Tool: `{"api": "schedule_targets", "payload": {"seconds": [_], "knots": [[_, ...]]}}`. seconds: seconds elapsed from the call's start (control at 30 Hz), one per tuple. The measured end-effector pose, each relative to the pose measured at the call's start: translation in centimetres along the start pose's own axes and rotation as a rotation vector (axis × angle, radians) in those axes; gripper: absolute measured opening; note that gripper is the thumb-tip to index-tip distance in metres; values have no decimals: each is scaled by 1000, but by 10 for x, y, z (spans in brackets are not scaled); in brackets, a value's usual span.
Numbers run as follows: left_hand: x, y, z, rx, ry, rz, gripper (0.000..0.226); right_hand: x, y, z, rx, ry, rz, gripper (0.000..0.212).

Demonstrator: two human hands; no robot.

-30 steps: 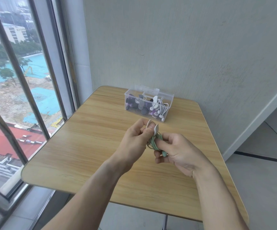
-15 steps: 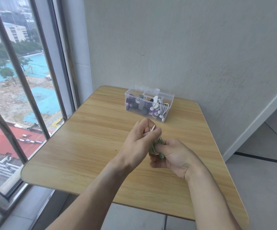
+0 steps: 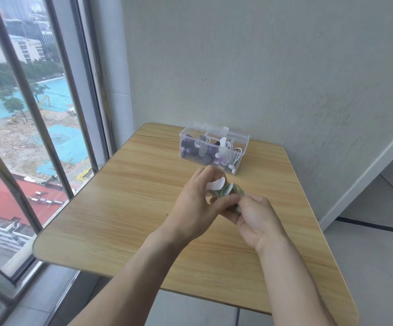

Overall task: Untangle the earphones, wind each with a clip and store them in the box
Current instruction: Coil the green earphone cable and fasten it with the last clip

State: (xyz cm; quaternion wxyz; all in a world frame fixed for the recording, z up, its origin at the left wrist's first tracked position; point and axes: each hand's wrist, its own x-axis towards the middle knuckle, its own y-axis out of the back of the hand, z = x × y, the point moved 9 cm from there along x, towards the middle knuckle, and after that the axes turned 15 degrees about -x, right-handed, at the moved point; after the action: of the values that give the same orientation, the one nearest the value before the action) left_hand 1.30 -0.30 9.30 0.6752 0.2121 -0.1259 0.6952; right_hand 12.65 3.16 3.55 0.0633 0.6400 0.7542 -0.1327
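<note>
Closing white clip (image 3: 216,184) over coiled green earphones (image 3: 229,192), above table (image 3: 120,208); left hand (image 3: 195,205) pinching clip, right hand (image 3: 256,220) curled round coil. Next, likely: pressing clip shut, then carrying bundle to clear box (image 3: 243,143) behind, already part-filled.

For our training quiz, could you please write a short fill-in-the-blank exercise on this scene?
1. The clear box stands on the ____ table.
2. The left hand pinches a ____ clip.
3. The right hand holds a coil of ____ earphone cable.
Missing words: wooden; white; green.
</note>
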Motion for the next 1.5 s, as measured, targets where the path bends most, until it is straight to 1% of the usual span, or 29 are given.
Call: {"api": "schedule_targets", "payload": {"seconds": [0.07,0.17,0.23,0.3,0.43,0.5,0.57,0.63,0.77,0.8,0.83,0.9,0.93,1.07,1.2,1.3,1.37,1.43,1.5], "knots": [[0,2,0,-21,-14,25,26,3,1,1,22,-2,9,19],[-2,1,5,-15,-50,48,23,2,-7,2,-15,-7,-70,24],[-2,-1,7,-27,-62,40,22,0,-10,0,-24,8,-87,26],[-1,1,5,-57,-42,50,23,0,-9,-3,-35,46,-55,22],[2,13,2,-97,-21,131,22,-3,-1,-13,-93,125,26,13],[3,18,-1,-115,10,170,23,-5,1,-17,-142,136,28,12],[3,21,-5,-151,44,186,23,-6,-1,-18,-158,127,-11,10],[4,20,-6,-204,68,186,21,-7,-5,-16,-138,102,-66,13],[5,14,-15,-373,166,164,15,-6,-11,-11,-98,40,-152,14],[5,15,-19,-360,181,167,15,-6,-11,-11,-92,35,-156,13],[5,16,-22,-323,189,160,15,-6,-10,-12,-77,37,-161,17],[5,15,-25,-276,207,118,20,-6,-8,-14,-44,36,-178,35],[6,14,-26,-275,215,94,22,-6,-6,-15,-41,33,-183,38],[9,15,-22,-236,197,27,15,-9,-4,-13,-86,-16,-195,20],[8,13,-27,-251,232,-24,20,-12,-3,-11,-126,-39,-195,28],[8,14,-24,-176,213,-34,18,-13,1,-13,-157,-29,-192,25],[7,15,-24,-92,216,-30,25,-12,6,-13,-268,6,-172,22],[5,16,-30,-49,256,-24,38,-12,8,-14,-371,42,-145,21],[3,12,-32,29,288,-53,42,-12,9,-15,-435,79,-111,22]]}}
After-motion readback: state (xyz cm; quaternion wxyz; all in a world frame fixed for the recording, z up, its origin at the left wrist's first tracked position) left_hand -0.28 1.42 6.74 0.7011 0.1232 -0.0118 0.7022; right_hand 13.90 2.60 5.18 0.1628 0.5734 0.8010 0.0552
